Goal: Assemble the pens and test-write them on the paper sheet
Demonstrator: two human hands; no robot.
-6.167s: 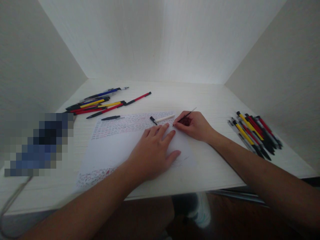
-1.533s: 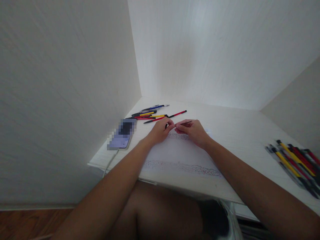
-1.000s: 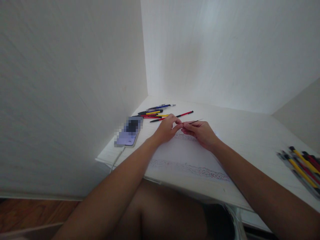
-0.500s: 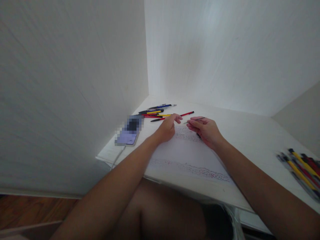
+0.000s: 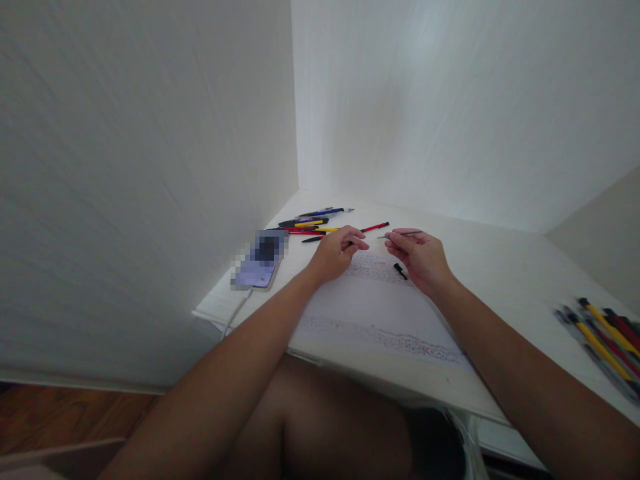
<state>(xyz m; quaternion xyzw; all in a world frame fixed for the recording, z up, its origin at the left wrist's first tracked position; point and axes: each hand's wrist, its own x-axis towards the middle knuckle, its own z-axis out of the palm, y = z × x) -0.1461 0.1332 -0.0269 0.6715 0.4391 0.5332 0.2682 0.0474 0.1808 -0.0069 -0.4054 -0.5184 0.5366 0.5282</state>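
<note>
Right fingers (image 5: 399,241) pinch a thin rod (image 5: 413,233) (a refill, perhaps).

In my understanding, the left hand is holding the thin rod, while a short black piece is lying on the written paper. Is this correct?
Not quite: the head view shows the thin rod in the grip of the right hand, not the left hand. The short black piece is indeed lying on the written paper.
</note>
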